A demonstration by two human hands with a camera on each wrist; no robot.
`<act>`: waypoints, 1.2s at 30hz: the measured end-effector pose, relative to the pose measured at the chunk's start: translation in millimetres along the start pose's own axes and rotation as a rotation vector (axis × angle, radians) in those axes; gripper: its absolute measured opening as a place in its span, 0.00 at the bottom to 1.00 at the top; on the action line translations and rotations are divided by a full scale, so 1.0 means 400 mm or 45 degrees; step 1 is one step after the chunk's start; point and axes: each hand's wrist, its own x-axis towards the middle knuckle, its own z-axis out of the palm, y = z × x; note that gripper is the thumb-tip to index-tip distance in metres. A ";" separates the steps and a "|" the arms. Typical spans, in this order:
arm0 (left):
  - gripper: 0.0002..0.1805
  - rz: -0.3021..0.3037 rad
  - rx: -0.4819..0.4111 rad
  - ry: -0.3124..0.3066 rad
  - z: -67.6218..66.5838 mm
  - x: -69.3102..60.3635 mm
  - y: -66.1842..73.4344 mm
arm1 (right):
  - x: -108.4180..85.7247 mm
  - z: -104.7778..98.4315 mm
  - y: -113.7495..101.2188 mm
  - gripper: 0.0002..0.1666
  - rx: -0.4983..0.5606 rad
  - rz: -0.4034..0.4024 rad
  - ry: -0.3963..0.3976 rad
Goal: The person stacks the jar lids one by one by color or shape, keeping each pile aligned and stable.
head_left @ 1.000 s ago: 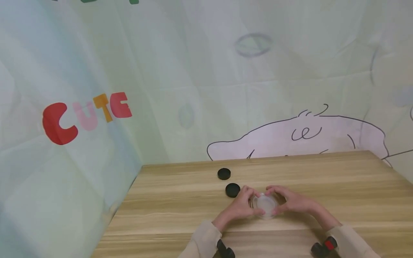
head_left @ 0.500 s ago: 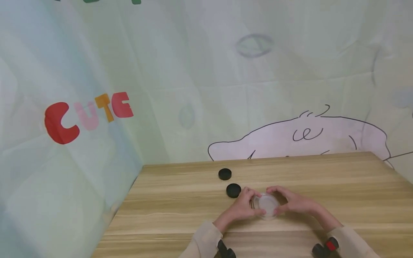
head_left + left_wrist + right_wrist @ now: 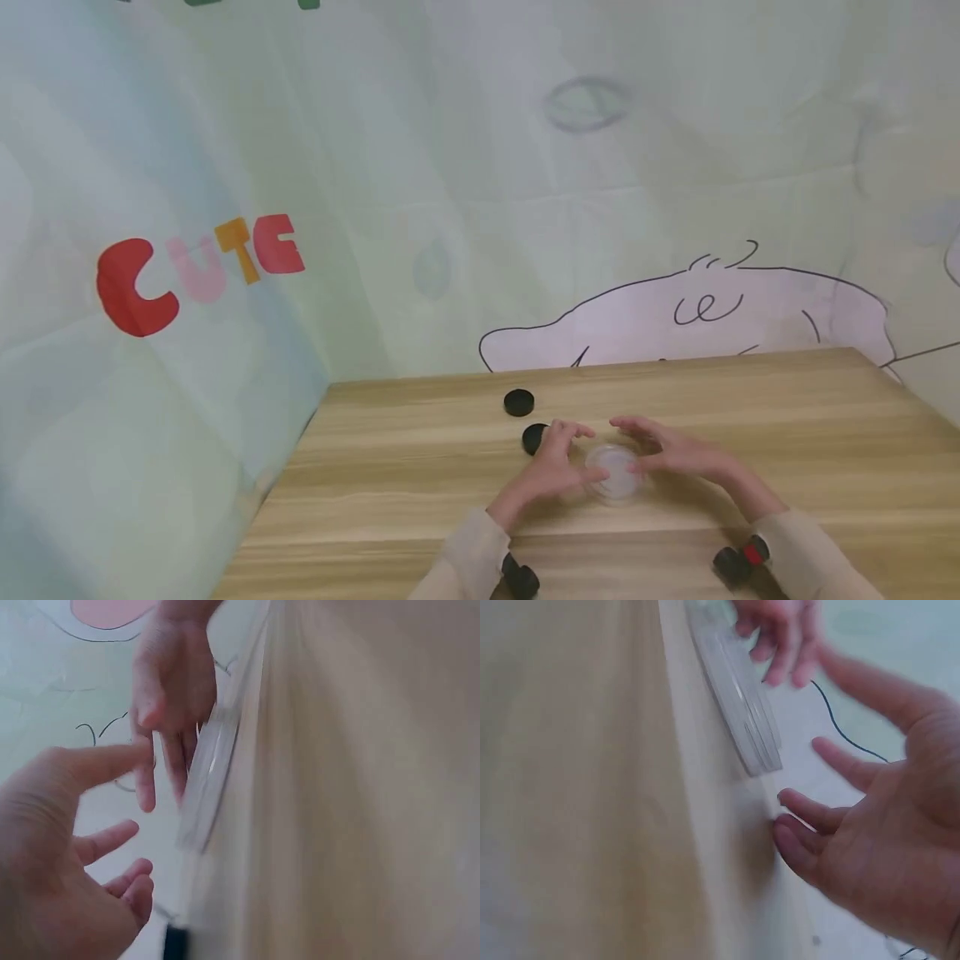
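A clear, round, shallow lidded dish point(image 3: 615, 477), like a petri dish, lies flat on the wooden table between the two hands. In the head view the left hand point(image 3: 551, 471) is spread at its left side, thumb over the near rim. Opposite it the right hand point(image 3: 686, 457) has its thumb close to the rim and its fingers apart. Both wrist views show the dish edge-on, with the left hand point(image 3: 52, 847) and the right hand point(image 3: 900, 832) loosely extended and gripping nothing. Whether either thumb still touches the dish, I cannot tell.
Two black round discs point(image 3: 519, 402) lie on the table point(image 3: 405, 467) behind the left hand; the nearer disc point(image 3: 532, 438) is partly covered by its fingers. A printed cloth point(image 3: 420, 167) hangs behind and to the left of the table.
Earlier, both hands held the dish between fingers and thumbs. Now their fingers have spread and drawn back from it, while the dish stays in place on the table.
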 end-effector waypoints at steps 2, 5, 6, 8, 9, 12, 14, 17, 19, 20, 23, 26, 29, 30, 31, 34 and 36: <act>0.31 0.010 -0.052 0.064 -0.027 0.000 -0.002 | 0.018 0.000 -0.013 0.43 0.031 0.009 0.025; 0.31 0.005 -0.101 0.164 -0.070 -0.002 -0.018 | 0.045 0.008 -0.030 0.42 0.017 0.018 0.081; 0.31 -0.001 -0.105 0.193 -0.083 -0.002 -0.027 | 0.056 0.011 -0.036 0.41 0.006 0.009 0.095; 0.31 -0.044 -0.110 0.240 -0.105 -0.004 -0.042 | 0.077 0.020 -0.045 0.40 -0.012 0.003 0.124; 0.32 -0.067 -0.100 0.254 -0.113 -0.005 -0.051 | 0.087 0.024 -0.048 0.39 -0.021 0.007 0.132; 0.32 -0.120 -0.050 0.266 -0.127 -0.004 -0.077 | 0.117 0.037 -0.057 0.37 -0.017 0.002 0.145; 0.32 -0.157 -0.037 0.266 -0.131 -0.004 -0.091 | 0.137 0.048 -0.062 0.37 -0.005 0.023 0.151; 0.32 -0.210 -0.045 0.265 -0.132 -0.006 -0.112 | 0.164 0.068 -0.069 0.36 0.010 0.050 0.139; 0.33 -0.244 -0.070 0.262 -0.129 -0.008 -0.124 | 0.180 0.084 -0.073 0.35 0.013 0.083 0.144; 0.33 -0.254 -0.070 0.259 -0.126 -0.009 -0.131 | 0.186 0.091 -0.074 0.35 0.002 0.092 0.149; 0.33 -0.263 -0.059 0.251 -0.117 -0.011 -0.146 | 0.200 0.112 -0.077 0.35 -0.010 0.125 0.183; 0.31 -0.245 -0.032 0.251 -0.109 -0.011 -0.153 | 0.210 0.128 -0.077 0.34 -0.064 0.132 0.179; 0.28 -0.227 -0.009 0.260 -0.106 -0.012 -0.154 | 0.218 0.139 -0.078 0.33 -0.092 0.149 0.173; 0.28 -0.219 0.007 0.265 -0.106 -0.012 -0.153 | 0.221 0.142 -0.079 0.33 -0.108 0.149 0.176; 0.27 -0.209 0.023 0.270 -0.107 -0.013 -0.153 | 0.224 0.144 -0.080 0.33 -0.108 0.152 0.187; 0.25 -0.189 0.065 0.291 -0.110 -0.015 -0.151 | 0.233 0.149 -0.083 0.30 -0.127 0.146 0.224; 0.25 -0.193 0.071 0.310 -0.113 -0.019 -0.150 | 0.238 0.153 -0.086 0.29 -0.119 0.144 0.238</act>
